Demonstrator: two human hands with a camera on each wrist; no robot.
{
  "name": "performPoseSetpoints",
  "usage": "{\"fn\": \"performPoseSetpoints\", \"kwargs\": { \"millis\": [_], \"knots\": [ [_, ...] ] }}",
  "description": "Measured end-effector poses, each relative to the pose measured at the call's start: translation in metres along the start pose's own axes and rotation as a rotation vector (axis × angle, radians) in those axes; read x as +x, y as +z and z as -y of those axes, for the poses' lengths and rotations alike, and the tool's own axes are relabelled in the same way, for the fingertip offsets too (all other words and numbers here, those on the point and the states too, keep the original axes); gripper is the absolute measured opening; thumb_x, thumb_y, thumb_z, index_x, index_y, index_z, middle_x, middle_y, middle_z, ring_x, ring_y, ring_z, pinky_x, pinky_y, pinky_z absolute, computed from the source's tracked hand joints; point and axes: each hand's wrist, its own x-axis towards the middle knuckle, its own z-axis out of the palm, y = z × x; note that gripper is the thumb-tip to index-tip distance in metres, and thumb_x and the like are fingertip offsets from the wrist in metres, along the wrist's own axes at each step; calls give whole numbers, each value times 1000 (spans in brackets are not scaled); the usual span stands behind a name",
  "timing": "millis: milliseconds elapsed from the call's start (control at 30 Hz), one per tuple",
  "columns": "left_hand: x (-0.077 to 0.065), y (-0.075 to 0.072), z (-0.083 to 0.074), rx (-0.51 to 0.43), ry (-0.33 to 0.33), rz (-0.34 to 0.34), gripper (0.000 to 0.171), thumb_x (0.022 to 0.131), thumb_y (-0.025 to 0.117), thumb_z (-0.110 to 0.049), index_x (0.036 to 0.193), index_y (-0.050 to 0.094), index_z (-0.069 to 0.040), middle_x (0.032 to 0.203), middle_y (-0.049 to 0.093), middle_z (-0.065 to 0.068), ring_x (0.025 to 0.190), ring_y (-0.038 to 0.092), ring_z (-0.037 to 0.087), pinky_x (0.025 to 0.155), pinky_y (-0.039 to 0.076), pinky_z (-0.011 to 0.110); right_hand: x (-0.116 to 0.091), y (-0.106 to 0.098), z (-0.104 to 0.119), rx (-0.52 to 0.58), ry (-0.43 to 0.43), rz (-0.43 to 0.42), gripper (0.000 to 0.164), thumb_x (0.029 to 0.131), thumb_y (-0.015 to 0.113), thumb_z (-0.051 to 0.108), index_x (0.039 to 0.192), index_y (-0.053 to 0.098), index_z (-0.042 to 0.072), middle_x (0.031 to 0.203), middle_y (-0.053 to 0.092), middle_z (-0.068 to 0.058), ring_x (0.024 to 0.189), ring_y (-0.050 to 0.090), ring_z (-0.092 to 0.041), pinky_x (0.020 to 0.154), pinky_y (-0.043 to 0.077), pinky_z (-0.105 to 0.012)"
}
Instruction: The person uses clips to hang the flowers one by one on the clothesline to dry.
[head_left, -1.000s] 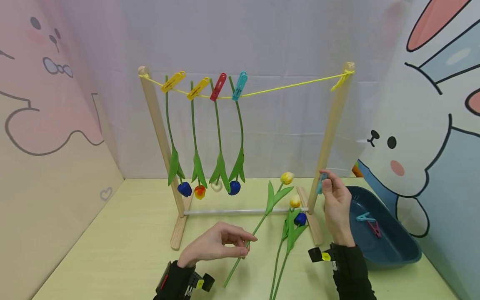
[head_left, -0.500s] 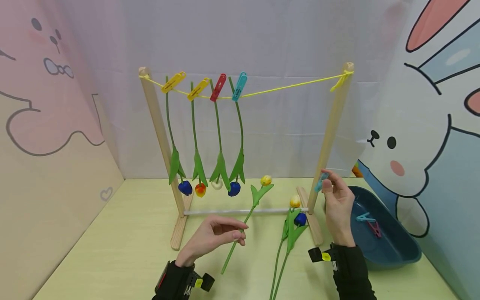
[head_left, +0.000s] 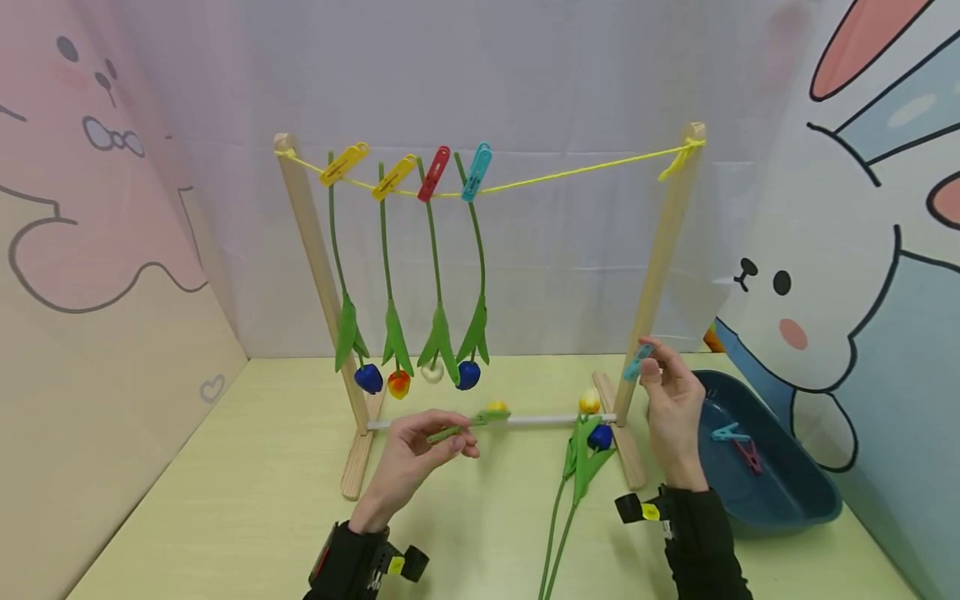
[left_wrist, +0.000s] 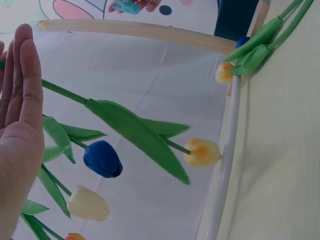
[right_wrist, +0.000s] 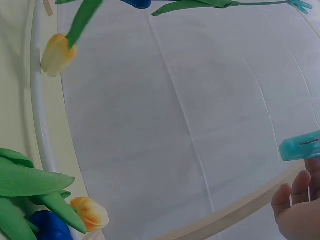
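Note:
My left hand [head_left: 416, 458] pinches a yellow tulip [left_wrist: 202, 152] by its green stem, in front of the rack. In the head view its bloom points away, low near the white rod. My right hand [head_left: 675, 417] holds a light-blue clothespin [head_left: 637, 363] beside the right post. On the yellow line [head_left: 577, 172] several tulips hang upside down by clothespins: a blue tulip [head_left: 368, 378], an orange tulip [head_left: 399, 384], a white tulip [head_left: 431, 372] and another blue tulip [head_left: 468, 375]. Another yellow tulip [head_left: 589, 401] and a blue tulip [head_left: 600, 437] lie on the table.
The wooden rack has a left post [head_left: 311, 242], a right post [head_left: 663, 250] and a white rod [head_left: 555, 421] low between them. At right stands a dark-blue basin [head_left: 787, 492] with a blue clothespin [head_left: 729, 432] and a reddish clothespin [head_left: 748, 456] inside.
My left hand has risen and moved left, and the yellow tulip has swung from slanting upright to lying nearly level. My right hand stays about where it was, its clothespin slightly tilted.

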Motion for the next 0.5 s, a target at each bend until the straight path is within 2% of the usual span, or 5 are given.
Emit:
{"fn": "performPoseSetpoints", "kwargs": {
  "millis": [167,233,300,400,500],
  "knots": [
    [0,4,-2,55,-78,-112,27,99,59,-1,112,71,-21,99,76,-9,87,74,6,90,58,27,1,1,-2,20,-13,-4,30,102,53,4,125,61,-13,100,68,7,98,59,-7,91,49,-15],
    [1,6,-3,59,-77,-147,26,99,59,-1,111,71,-21,97,76,-9,85,74,6,90,59,28,1,1,-2,27,-14,-8,30,102,53,4,125,61,-12,103,69,6,99,60,-7,91,49,-15],
    [2,8,-4,67,-44,-167,26,100,58,0,111,71,-20,96,76,-10,83,74,5,88,59,28,1,1,-2,29,-11,-10,30,102,54,4,126,62,-11,105,69,5,99,60,-7,90,50,-16],
    [3,10,-4,85,49,-171,29,100,55,3,113,70,-18,95,76,-11,82,74,4,84,60,28,1,2,-2,19,-2,-13,29,101,54,4,126,63,-9,105,70,6,97,61,-7,87,50,-17],
    [4,12,-6,117,114,-188,32,100,54,4,113,71,-20,94,76,-13,82,73,3,82,59,25,0,2,-3,13,2,-9,29,101,54,4,126,63,-8,103,72,8,95,61,-6,84,50,-17]
  ]
}}
